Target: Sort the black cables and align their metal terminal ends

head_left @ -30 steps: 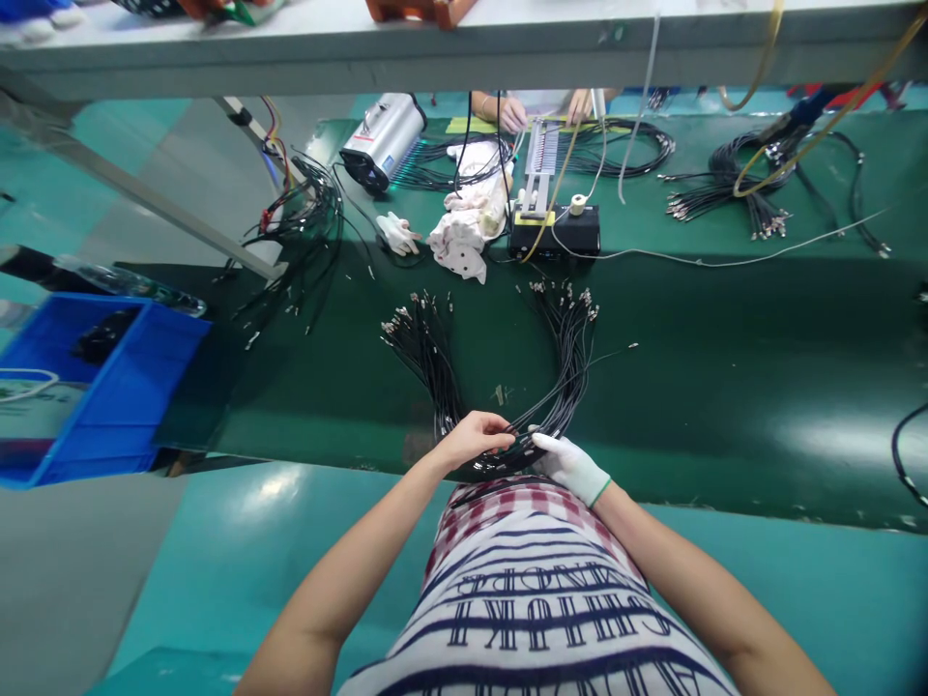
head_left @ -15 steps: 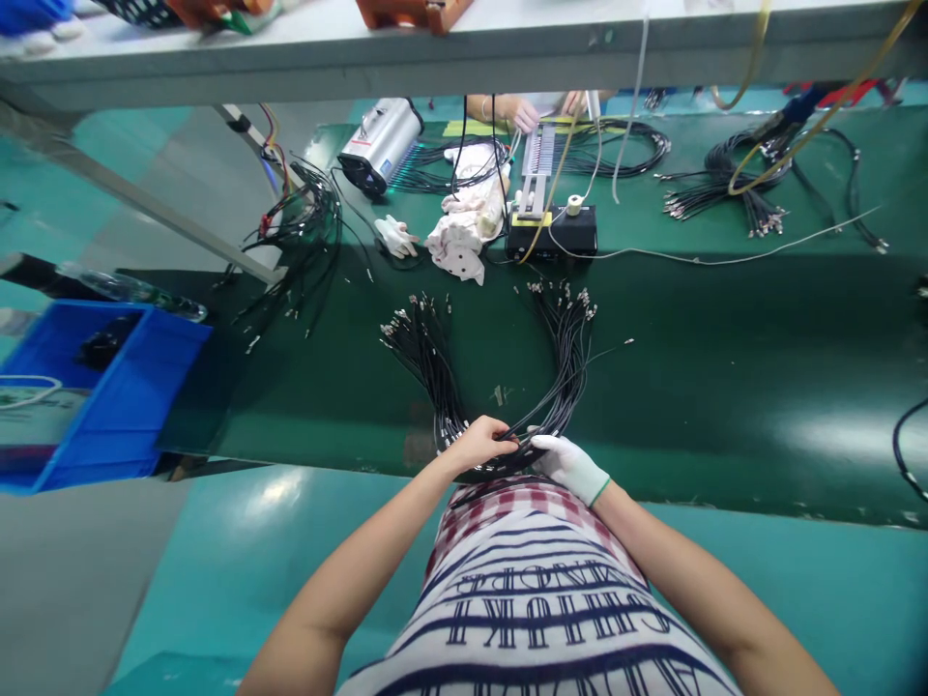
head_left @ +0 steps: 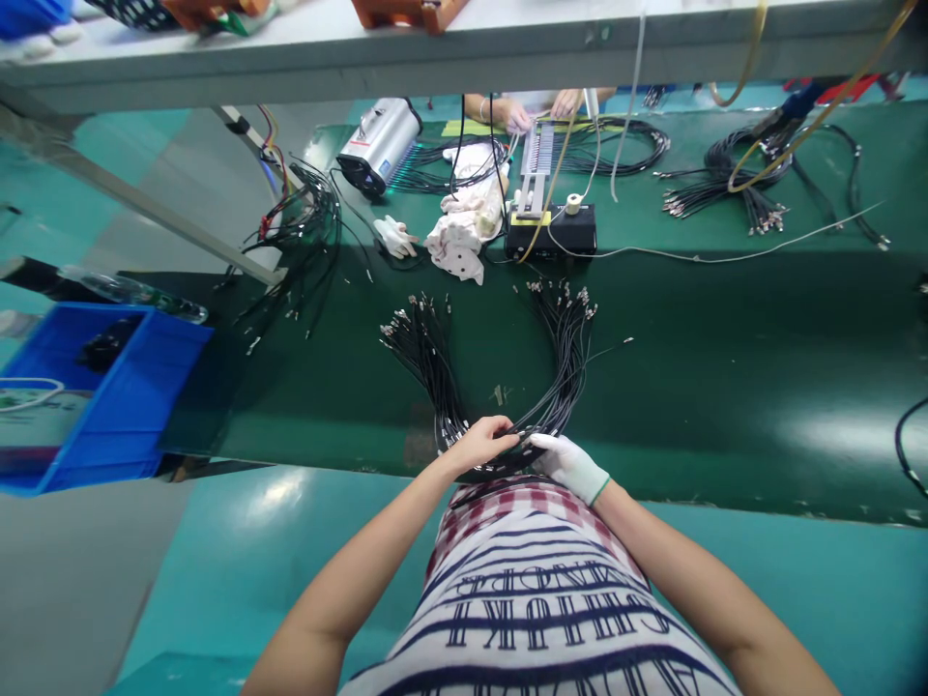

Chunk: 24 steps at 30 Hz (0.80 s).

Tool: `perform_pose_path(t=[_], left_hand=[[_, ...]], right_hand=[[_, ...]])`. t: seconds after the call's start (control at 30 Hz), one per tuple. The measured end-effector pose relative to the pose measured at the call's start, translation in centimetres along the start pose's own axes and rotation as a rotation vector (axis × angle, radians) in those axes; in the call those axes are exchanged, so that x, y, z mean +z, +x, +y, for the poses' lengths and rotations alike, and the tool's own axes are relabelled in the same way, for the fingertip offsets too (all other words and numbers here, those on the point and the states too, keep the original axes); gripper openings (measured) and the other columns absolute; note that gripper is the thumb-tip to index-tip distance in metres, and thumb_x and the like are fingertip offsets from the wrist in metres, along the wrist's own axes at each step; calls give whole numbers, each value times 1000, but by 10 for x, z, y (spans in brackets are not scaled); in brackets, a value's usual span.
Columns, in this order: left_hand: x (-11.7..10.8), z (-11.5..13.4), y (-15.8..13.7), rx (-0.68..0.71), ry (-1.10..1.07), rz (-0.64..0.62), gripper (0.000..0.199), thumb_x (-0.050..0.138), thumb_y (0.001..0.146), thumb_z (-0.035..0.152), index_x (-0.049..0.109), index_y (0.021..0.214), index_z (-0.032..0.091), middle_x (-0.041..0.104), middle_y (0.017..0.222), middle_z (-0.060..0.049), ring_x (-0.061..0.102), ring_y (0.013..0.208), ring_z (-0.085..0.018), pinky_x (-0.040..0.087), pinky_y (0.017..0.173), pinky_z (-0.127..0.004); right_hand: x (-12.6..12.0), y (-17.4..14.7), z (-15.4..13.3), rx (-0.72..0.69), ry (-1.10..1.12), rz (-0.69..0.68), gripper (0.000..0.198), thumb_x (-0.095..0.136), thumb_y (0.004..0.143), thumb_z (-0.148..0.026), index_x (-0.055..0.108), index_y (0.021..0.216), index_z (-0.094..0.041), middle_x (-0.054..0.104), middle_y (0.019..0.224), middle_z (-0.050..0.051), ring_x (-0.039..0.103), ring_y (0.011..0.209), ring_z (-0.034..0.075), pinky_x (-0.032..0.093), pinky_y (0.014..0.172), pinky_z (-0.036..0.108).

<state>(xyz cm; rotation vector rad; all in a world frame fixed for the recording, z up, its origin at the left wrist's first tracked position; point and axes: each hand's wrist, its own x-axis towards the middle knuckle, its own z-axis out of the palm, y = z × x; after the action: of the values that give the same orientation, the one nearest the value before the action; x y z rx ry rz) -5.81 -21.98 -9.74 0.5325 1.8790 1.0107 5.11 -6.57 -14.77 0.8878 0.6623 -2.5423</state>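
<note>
A U-shaped bundle of thin black cables (head_left: 569,377) lies on the green table, its metal-tipped ends pointing away from me on both sides. My bare left hand (head_left: 480,443) is closed on some cables at the near bend, thumb and fingers together. Just to its right, my right hand (head_left: 571,464), in a white glove with a green cuff, grips the same bend from the near side. Its fingertips are partly hidden under the cables. Small pale bands show on the cables around the left hand.
Across the table (head_left: 725,387), a co-worker's hands (head_left: 516,118) are at a metal fixture (head_left: 536,159) by a black box (head_left: 562,232). Nearby lie a silver device (head_left: 381,145), cloth (head_left: 464,232) and more cables (head_left: 739,174). A blue bin (head_left: 137,406) stands left; a shelf (head_left: 464,68) crosses above.
My left fingers have shifted slightly at the bend, and the cables by them have moved a little. My right hand stays almost in place. The co-worker's hands have moved slightly.
</note>
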Motion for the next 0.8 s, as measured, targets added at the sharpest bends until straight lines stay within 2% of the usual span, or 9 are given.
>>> perform_pose_path(t=[0.17, 0.33, 0.4, 0.47, 0.57, 0.63, 0.7, 0.8], left_hand=[[3, 5, 2, 2, 24, -1, 30, 66, 70, 40, 50, 62, 16, 37, 58, 5, 32, 56, -10, 21, 52, -24], [-9, 20, -4, -2, -2, 3, 27, 59, 76, 40, 46, 67, 18, 46, 60, 3, 40, 56, -11, 29, 53, -25], [-27, 30, -9, -8, -13, 0, 30, 55, 80, 45, 46, 70, 19, 45, 58, 3, 40, 52, -11, 30, 49, -24], [-54, 46, -16, -15, -39, 47, 34, 54, 81, 51, 45, 72, 19, 38, 56, 5, 33, 47, -9, 25, 45, -23], [-101, 78, -33, -13, -131, 141, 41, 59, 78, 57, 46, 72, 18, 27, 56, 7, 22, 46, -6, 16, 42, -21], [-126, 102, -50, 25, -134, 174, 41, 62, 78, 56, 50, 73, 17, 26, 57, 6, 21, 47, -6, 14, 43, -20], [-144, 123, -71, 91, -100, 235, 37, 62, 81, 53, 55, 75, 17, 29, 59, 5, 24, 48, -6, 15, 44, -20], [-154, 141, -99, 179, -141, 395, 32, 61, 84, 49, 56, 78, 19, 29, 60, 4, 22, 49, -7, 15, 44, -20]], right_hand=[[-3, 3, 1, 7, 17, 34, 25, 82, 64, -20, 73, 86, -12, 73, 78, 3, 65, 69, 16, 47, 69, 28], [-5, 5, 3, 4, 64, 83, 22, 81, 61, -18, 67, 78, -16, 72, 76, 2, 65, 70, 15, 48, 68, 27], [-8, 4, 2, -13, 95, 109, 23, 81, 61, -17, 64, 76, -18, 71, 76, 1, 66, 73, 16, 49, 70, 27], [-14, 2, 1, -37, 126, 140, 24, 80, 62, -18, 61, 77, -19, 69, 73, 0, 66, 73, 16, 50, 70, 27], [-25, -1, 2, -64, 141, 190, 24, 79, 65, -20, 59, 77, -20, 66, 69, 0, 66, 71, 16, 50, 69, 28], [-32, -1, 5, -80, 126, 225, 23, 79, 67, -22, 58, 77, -20, 66, 69, 1, 66, 70, 17, 51, 68, 29], [-37, 0, 8, -93, 92, 266, 24, 79, 67, -25, 58, 78, -21, 66, 70, 1, 66, 71, 16, 50, 66, 28], [-46, 2, 8, -79, -2, 311, 27, 79, 67, -33, 58, 80, -22, 69, 76, 1, 67, 75, 15, 48, 62, 24]])
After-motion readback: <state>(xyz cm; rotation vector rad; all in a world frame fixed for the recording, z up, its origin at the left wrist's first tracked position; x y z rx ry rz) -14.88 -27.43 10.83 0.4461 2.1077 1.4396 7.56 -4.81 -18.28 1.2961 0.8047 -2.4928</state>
